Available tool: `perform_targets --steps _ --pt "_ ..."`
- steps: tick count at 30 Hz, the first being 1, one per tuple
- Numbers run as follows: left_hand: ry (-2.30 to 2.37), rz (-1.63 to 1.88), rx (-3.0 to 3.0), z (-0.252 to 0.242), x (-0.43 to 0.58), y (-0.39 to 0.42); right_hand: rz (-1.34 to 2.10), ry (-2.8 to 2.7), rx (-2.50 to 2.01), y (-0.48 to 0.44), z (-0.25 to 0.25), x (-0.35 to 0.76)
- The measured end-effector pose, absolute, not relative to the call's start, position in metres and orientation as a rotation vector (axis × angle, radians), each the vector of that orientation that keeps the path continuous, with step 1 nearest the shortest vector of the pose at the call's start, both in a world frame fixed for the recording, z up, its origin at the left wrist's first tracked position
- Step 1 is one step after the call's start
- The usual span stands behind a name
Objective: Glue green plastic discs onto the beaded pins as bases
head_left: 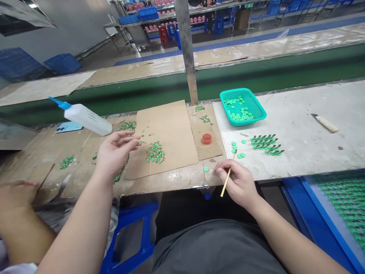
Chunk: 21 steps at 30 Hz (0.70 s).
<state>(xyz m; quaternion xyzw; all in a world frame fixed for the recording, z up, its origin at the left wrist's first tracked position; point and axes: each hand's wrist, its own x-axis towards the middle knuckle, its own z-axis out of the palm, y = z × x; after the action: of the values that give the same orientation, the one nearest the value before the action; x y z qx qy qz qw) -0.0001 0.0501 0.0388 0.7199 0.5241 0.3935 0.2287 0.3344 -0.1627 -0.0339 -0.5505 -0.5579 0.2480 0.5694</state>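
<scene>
My left hand [118,150] is over the left edge of a cardboard sheet [168,125], thumb and fingers pinched around a tiny green and brown piece [142,142]. A pile of similar small pieces [155,152] lies on the cardboard to its right. My right hand [238,182] is closed around a thin wooden stick [226,182], its dark tip pointing up and away. Left of that hand a single green disc [205,169] lies near the table edge. Farther back are loose green discs [234,144] and a small red cup [207,138].
A teal basket [258,118] holds green discs. Rows of discs with upright dark pieces [264,142] stand right of my right hand. A white bottle [88,118], a phone [68,127] and another person's hand [18,196] are at left; a knife [325,123] lies right.
</scene>
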Motion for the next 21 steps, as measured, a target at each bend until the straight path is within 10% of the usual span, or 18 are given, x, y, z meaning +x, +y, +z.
perform_targets --steps 21 --pt "0.786 0.96 1.609 0.036 0.116 -0.11 1.527 -0.479 -0.817 -0.174 0.022 0.31"
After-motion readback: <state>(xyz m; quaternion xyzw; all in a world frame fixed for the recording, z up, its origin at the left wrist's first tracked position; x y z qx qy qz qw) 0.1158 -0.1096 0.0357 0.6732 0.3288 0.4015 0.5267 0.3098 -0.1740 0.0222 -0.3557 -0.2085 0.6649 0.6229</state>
